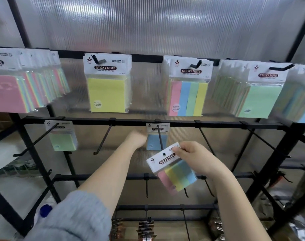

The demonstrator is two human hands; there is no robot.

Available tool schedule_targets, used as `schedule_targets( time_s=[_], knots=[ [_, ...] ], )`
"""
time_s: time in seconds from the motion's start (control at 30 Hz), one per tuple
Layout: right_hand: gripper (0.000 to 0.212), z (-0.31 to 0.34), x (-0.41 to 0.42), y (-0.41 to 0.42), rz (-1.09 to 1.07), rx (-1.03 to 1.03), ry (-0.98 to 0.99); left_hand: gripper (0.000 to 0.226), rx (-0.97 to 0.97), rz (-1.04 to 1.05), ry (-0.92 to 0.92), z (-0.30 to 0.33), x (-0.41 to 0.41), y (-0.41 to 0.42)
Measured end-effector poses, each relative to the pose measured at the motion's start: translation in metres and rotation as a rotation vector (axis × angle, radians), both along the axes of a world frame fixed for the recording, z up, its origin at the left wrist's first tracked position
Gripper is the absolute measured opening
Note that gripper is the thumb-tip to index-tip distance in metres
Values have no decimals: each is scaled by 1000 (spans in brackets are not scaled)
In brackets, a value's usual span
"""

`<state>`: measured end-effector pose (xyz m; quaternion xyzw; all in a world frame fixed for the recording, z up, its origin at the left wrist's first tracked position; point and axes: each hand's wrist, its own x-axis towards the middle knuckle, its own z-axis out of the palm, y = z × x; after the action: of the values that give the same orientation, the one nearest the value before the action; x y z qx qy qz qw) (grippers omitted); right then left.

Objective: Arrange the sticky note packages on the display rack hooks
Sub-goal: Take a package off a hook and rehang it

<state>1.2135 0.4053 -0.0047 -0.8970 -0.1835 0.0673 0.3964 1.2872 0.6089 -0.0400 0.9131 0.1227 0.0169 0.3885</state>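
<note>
Inspection of the display rack [183,122] found my right hand [195,157] pinching the header card of a striped sticky note package [172,169], held tilted just below the tip of the middle-row hook [160,137], its hole not on the hook. My left hand [137,137] reached to a blue sticky note package [156,141] hanging at the back of that hook; its fingers were blurred, so I could not tell their grip. A green package [62,139] hung on the hook to the left. The top row carried full hooks, including a yellow package [106,94].
</note>
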Motion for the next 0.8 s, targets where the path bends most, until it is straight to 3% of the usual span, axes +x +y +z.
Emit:
schedule_targets(
  time_s=[0.2, 0.37, 0.5, 0.8],
  knots=[
    [32, 8, 0, -19, -32, 143, 26, 28, -29, 5, 15, -1, 13, -16],
    [34, 8, 7, -31, -137, 169, 3, 34, -365, 182, -6, -10, 13, -28],
    [32, 8, 9, -39, -202, 209, 15, 32, -491, 299, -59, -15, 15, -35],
    [32, 10, 3, -54, -237, 249, 22, 24, -651, 244, -117, -24, 10, -43]
  ],
)
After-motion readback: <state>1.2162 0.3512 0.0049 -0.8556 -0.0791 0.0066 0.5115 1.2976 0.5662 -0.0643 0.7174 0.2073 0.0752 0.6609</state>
